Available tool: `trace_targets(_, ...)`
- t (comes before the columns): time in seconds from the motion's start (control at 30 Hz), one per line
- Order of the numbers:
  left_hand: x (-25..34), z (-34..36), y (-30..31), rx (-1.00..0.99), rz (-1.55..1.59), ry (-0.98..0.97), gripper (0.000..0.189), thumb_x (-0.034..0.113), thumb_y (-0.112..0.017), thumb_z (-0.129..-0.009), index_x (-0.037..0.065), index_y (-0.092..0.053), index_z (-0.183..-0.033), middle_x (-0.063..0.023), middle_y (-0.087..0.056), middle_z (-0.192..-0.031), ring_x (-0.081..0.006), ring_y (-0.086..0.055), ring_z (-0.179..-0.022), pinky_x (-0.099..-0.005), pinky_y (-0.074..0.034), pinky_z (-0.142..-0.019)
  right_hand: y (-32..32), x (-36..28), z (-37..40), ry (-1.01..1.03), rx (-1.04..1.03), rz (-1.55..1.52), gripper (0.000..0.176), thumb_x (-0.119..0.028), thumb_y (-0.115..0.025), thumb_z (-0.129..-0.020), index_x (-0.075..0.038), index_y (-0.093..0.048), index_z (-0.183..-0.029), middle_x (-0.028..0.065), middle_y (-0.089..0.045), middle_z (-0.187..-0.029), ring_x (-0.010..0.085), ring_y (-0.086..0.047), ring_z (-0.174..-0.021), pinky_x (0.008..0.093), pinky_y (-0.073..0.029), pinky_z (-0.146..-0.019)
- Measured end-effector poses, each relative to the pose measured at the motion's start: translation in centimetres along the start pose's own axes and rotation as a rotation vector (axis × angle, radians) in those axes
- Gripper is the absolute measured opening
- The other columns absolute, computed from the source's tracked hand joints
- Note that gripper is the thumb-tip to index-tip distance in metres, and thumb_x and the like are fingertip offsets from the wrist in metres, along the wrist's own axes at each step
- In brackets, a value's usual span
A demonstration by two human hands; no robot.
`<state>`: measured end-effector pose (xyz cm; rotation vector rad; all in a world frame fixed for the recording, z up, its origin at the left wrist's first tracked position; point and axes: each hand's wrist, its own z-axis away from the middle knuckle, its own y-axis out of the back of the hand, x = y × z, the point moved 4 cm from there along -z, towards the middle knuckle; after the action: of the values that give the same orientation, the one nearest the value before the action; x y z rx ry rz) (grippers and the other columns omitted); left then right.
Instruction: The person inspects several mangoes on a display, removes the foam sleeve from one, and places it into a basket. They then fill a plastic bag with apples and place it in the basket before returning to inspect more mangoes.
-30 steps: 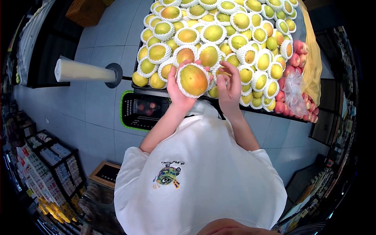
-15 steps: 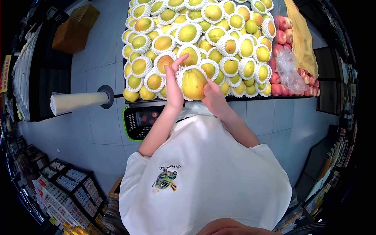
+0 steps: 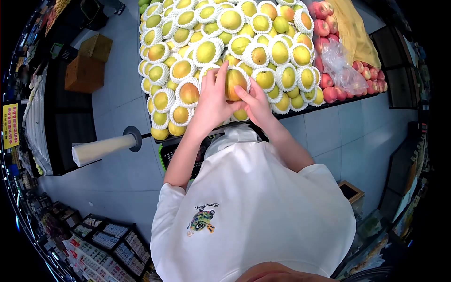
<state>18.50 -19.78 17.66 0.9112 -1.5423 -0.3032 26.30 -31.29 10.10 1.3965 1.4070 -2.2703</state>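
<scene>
Between my hands is a yellow-orange papaya (image 3: pixel 233 86), with a white foam net along its far and right edges. My left hand (image 3: pixel 211 104) is curled around its left side, fingers reaching up toward the far end. The right hand (image 3: pixel 256 102) grips the right side, its thumb lying across the skin. Both hands are just above the near edge of a display of papayas in foam nets (image 3: pixel 206 51). Part of the held fruit's underside is hidden by my fingers.
Red apples (image 3: pixel 330 94) lie on the right of the display, with a crumpled clear plastic bag (image 3: pixel 345 70) and yellow cloth (image 3: pixel 354 35). A bag roll (image 3: pixel 103 149) sticks out left. Below the display sits a green-rimmed black basket (image 3: pixel 163 160), partly behind my left forearm.
The view has shifted and turned slightly. Both hands have moved a little farther over the display with the papaya. My left hand, flat with fingers extended before, now curls around the fruit.
</scene>
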Motion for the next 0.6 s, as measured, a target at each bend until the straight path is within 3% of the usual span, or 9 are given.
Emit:
trace_targets(0.07, -0.4, -1.3, -0.8, 0.024, -0.116, 0.028, 0.106, 0.019, -0.095, -0.064, 0.009, -0.044, -0.156, -0.0223, -0.049, -0.134, -0.0434, -0.055, -0.124, -0.0497, -0.047, -0.108, 0.5, 0.1, -0.8, 0.036, -0.011, -0.006, 0.053, -0.011, -0.066, -0.104, -0.004, -0.042, -0.151, 0.0096, -0.057, -0.14, 0.0176, -0.061, -0.125, 0.0381, -0.06, -0.096)
trace_targets(0.17, -1.0, -2.6, -1.8, 0.005, -0.125, 0.048, 0.101, 0.017, -0.095, -0.06, 0.007, -0.05, -0.15, -0.0239, -0.046, -0.13, -0.045, -0.049, -0.123, -0.0501, -0.047, -0.106, 0.9, -0.2, -1.7, 0.082, 0.03, 0.026, 0.055, -0.01, -0.066, -0.104, -0.004, -0.041, -0.152, 0.0081, -0.058, -0.139, 0.0155, -0.061, -0.124, 0.036, -0.061, -0.093)
trace_targets(0.27, -0.8, -4.0, -1.5, 0.043, -0.185, 0.005, 0.096, 0.023, -0.097, -0.058, 0.006, -0.057, -0.143, -0.0225, -0.051, -0.129, -0.0426, -0.058, -0.119, -0.0491, -0.052, -0.101, 1.8, -0.6, -2.2, 0.056, -0.027, 0.073, 0.059, -0.021, -0.061, -0.108, -0.005, -0.034, -0.158, 0.0111, -0.055, -0.143, 0.0182, -0.061, -0.124, 0.0416, -0.062, -0.091)
trace_targets(0.33, -1.0, -5.0, -1.2, 0.042, -0.181, 0.005, 0.093, 0.026, -0.097, -0.058, 0.004, -0.059, -0.14, -0.0228, -0.053, -0.128, -0.0419, -0.06, -0.117, -0.0485, -0.053, -0.099, 2.5, -1.4, -2.3, -0.048, -0.076, -0.099, 0.065, -0.036, -0.052, -0.112, -0.006, -0.025, -0.163, 0.0169, -0.047, -0.15, 0.0261, -0.061, -0.125, 0.0492, -0.062, -0.093)
trace_targets(0.43, -1.4, -6.6, -0.6, 0.082, -0.219, -0.036, 0.088, 0.033, -0.096, -0.059, 0.001, -0.062, -0.134, -0.0236, -0.058, -0.123, -0.0403, -0.067, -0.108, -0.0465, -0.058, -0.09, 3.1, -3.1, -2.6, -0.038, -0.009, -0.037, 0.07, -0.046, -0.043, -0.113, -0.008, -0.017, -0.166, 0.0227, -0.04, -0.155, 0.0339, -0.06, -0.127, 0.0552, -0.061, -0.093)
trace_targets(0.47, -1.6, -7.2, -0.4, 0.085, -0.259, 0.013, 0.087, 0.033, -0.096, -0.06, 0.001, -0.063, -0.134, -0.0236, -0.058, -0.124, -0.0405, -0.068, -0.106, -0.0465, -0.059, -0.089, 3.4, -3.7, -2.5, -0.023, 0.113, 0.029, 0.067, -0.044, -0.044, -0.113, -0.009, -0.02, -0.165, 0.0251, -0.04, -0.153, 0.0371, -0.059, -0.127, 0.0556, -0.061, -0.094)
trace_targets(0.6, -2.4, -8.9, -1.2, 0.046, -0.431, 0.064, 0.085, 0.035, -0.095, -0.061, 0.0, -0.061, -0.131, -0.0227, -0.059, -0.121, -0.0394, -0.07, -0.099, -0.0463, -0.061, -0.081, 4.9, -5.0, -2.2, 0.119, 0.154, 0.016, 0.053, -0.031, -0.044, -0.114, -0.009, -0.028, -0.16, 0.025, -0.048, -0.144, 0.0374, -0.062, -0.119, 0.0583, -0.06, -0.095)
